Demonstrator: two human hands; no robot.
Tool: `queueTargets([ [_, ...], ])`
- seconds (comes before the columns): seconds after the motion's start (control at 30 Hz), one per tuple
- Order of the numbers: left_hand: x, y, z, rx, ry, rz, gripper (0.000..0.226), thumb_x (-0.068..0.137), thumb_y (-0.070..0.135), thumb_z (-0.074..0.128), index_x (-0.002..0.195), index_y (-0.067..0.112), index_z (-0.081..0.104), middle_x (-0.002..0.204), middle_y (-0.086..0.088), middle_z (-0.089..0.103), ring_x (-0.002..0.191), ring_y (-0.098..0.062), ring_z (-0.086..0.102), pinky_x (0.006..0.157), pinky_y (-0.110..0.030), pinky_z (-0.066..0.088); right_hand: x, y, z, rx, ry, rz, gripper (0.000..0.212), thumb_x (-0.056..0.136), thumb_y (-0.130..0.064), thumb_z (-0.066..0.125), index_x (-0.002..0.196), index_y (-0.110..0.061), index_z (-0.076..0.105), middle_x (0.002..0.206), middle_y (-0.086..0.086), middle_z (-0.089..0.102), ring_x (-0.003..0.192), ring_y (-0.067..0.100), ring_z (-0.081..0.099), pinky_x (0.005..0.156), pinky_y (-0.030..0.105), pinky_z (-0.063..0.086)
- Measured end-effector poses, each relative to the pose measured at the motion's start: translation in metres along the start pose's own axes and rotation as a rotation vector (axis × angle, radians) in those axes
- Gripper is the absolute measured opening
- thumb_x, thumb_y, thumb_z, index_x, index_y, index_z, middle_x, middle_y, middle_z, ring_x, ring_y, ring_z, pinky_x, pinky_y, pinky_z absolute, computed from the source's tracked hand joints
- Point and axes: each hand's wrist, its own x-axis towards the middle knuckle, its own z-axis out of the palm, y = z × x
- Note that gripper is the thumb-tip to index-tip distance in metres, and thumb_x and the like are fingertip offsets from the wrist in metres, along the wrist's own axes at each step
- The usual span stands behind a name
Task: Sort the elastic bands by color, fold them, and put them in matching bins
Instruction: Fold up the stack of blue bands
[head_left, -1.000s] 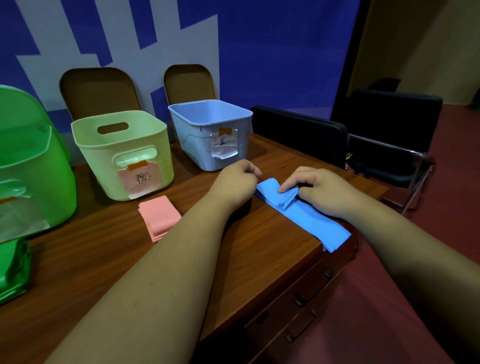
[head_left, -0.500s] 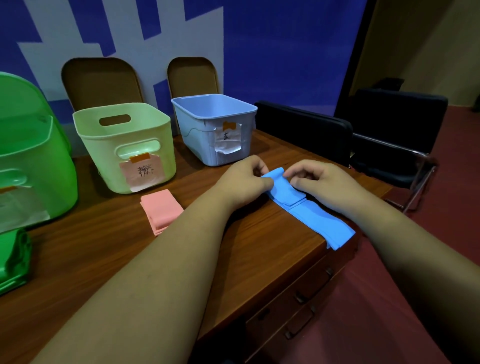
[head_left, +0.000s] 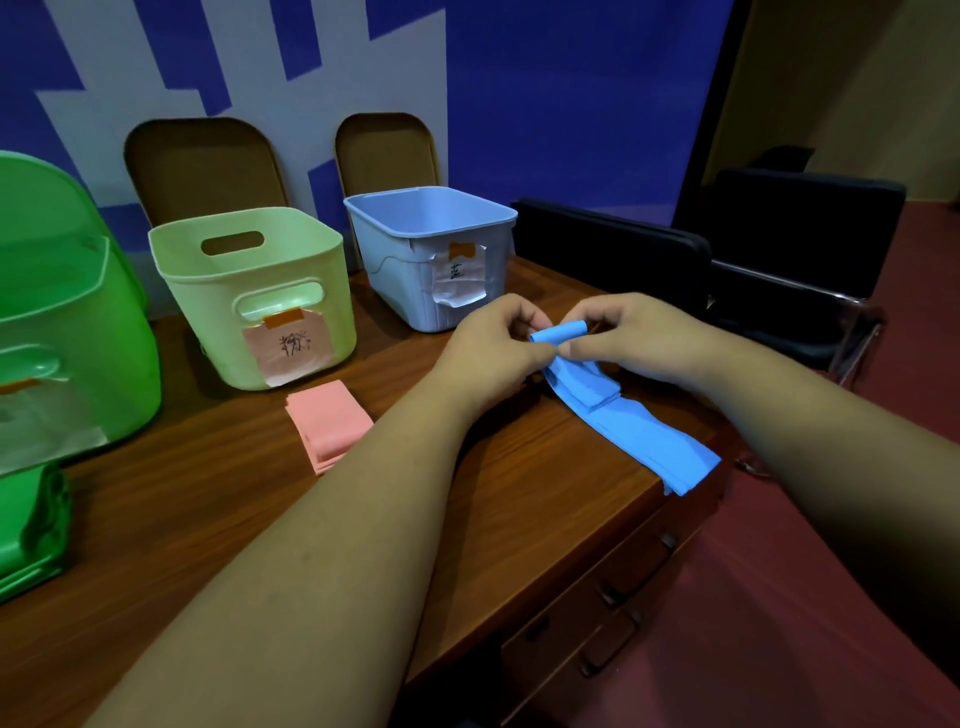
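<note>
On desk (head_left: 208, 519), three bins (head_left: 78, 332) (head_left: 249, 291) (head_left: 410, 260), one blue band (head_left: 623, 421), one pink band (head_left: 327, 421)

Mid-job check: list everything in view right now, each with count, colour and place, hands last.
desk: one, brown wood, drawers in front
bright green bin: one, green, far left
pale green bin: one, pale green, desk's back, pink label
pale blue bin: one, pale blue, right of it, white label
pink band: one, pink, folded, before the pale green bin
blue band: one, blue, partly folded, desk's right side, far end lifted
green item: one, green, lower left, unclear what
tan chairs: two, tan, behind the bins
black chairs: two, black, right of desk
left hand: one, pinching the blue band's lifted end
right hand: one, pinching the same end
</note>
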Motion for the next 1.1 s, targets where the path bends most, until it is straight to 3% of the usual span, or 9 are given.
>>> queueTargets([
  [0.1, 0.002, -0.003, -0.003, -0.060, 0.066, -0.048, 0.024, 0.088, 0.018, 0.078, 0.108, 0.021, 0.067, 0.096, -0.003, 0.072, 0.056, 0.002, 0.060, 0.050, -0.015, 0.045, 0.017, -0.003, 0.004, 0.027, 0.034, 0.002, 0.006, 0.093, -0.031, 0.083, 0.098, -0.030, 0.081, 0.099, 0.002, 0.079, 0.086, 0.012, 0.071, 0.083, 0.033, 0.054],
  [0.27, 0.008, -0.008, -0.006, -0.089, 0.046, -0.137, 0.062, 0.080, 0.033, 0.090, 0.128, 0.018, 0.055, 0.111, 0.001, 0.073, 0.097, -0.013, 0.075, 0.076, -0.030, 0.064, 0.048, -0.007, 0.021, 0.213, 0.100, -0.024, 0.011, 0.094, -0.021, 0.082, 0.105, -0.021, 0.080, 0.089, -0.005, 0.079, 0.080, 0.006, 0.072, 0.075, 0.025, 0.057],
  [0.4, 0.011, -0.010, -0.007, 0.022, 0.175, -0.139, 0.043, 0.088, 0.013, 0.078, 0.122, 0.018, 0.053, 0.109, 0.002, 0.069, 0.090, -0.007, 0.067, 0.062, -0.021, 0.050, 0.063, -0.013, 0.030, 0.229, 0.154, -0.039, 0.008, 0.094, -0.020, 0.083, 0.101, -0.021, 0.080, 0.072, -0.014, 0.071, 0.069, -0.001, 0.065, 0.069, 0.022, 0.053],
  [0.5, 0.012, -0.015, -0.010, 0.018, 0.240, -0.156, 0.037, 0.091, 0.010, 0.075, 0.122, 0.016, 0.055, 0.102, 0.004, 0.070, 0.089, -0.011, 0.069, 0.064, -0.023, 0.052, 0.064, -0.013, 0.032, 0.228, 0.209, -0.059, 0.008, 0.092, -0.024, 0.084, 0.099, -0.024, 0.080, 0.082, -0.006, 0.072, 0.081, 0.010, 0.067, 0.081, 0.039, 0.060],
  [0.57, 0.011, -0.016, -0.011, 0.033, 0.246, -0.144, 0.035, 0.092, 0.013, 0.076, 0.121, 0.017, 0.056, 0.099, 0.005, 0.069, 0.088, -0.010, 0.068, 0.068, -0.024, 0.053, 0.056, -0.011, 0.029, 0.211, 0.231, -0.074, 0.010, 0.093, -0.026, 0.083, 0.101, -0.027, 0.079, 0.084, -0.008, 0.073, 0.085, 0.011, 0.067, 0.086, 0.041, 0.060],
  [0.67, 0.010, -0.016, -0.009, 0.056, 0.213, -0.104, 0.032, 0.092, 0.015, 0.076, 0.119, 0.017, 0.059, 0.099, 0.004, 0.067, 0.088, -0.012, 0.067, 0.072, -0.025, 0.056, 0.037, -0.005, 0.024, 0.120, 0.250, -0.088, 0.011, 0.094, -0.029, 0.081, 0.103, -0.030, 0.076, 0.081, -0.011, 0.068, 0.076, 0.006, 0.060, 0.075, 0.031, 0.052],
  [0.8, 0.009, -0.016, -0.012, 0.042, 0.046, -0.088, 0.035, 0.089, 0.011, 0.078, 0.120, 0.020, 0.065, 0.108, 0.005, 0.069, 0.096, -0.014, 0.069, 0.080, -0.022, 0.057, -0.002, 0.008, 0.025, 0.007, 0.207, -0.073, 0.019, 0.090, -0.032, 0.081, 0.103, -0.036, 0.068, 0.088, 0.004, 0.063, 0.074, 0.010, 0.055, 0.075, 0.037, 0.046],
  [0.97, 0.010, -0.019, -0.019, 0.028, -0.165, -0.136, 0.054, 0.079, -0.011, 0.066, 0.117, 0.027, 0.070, 0.114, 0.005, 0.072, 0.111, -0.018, 0.071, 0.100, -0.035, 0.060, -0.043, 0.008, 0.032, -0.083, 0.151, -0.041, 0.027, 0.088, -0.014, 0.075, 0.103, -0.034, 0.067, 0.101, -0.002, 0.063, 0.089, 0.016, 0.061, 0.079, 0.031, 0.048],
  [1.1, 0.008, -0.015, -0.019, -0.008, -0.176, -0.153, 0.056, 0.082, -0.014, 0.052, 0.118, 0.024, 0.071, 0.116, 0.000, 0.071, 0.114, -0.021, 0.069, 0.099, -0.037, 0.059, -0.046, 0.006, 0.038, -0.099, 0.185, -0.021, 0.033, 0.090, -0.003, 0.060, 0.094, -0.034, 0.071, 0.106, -0.007, 0.060, 0.093, 0.005, 0.057, 0.077, 0.017, 0.039],
])
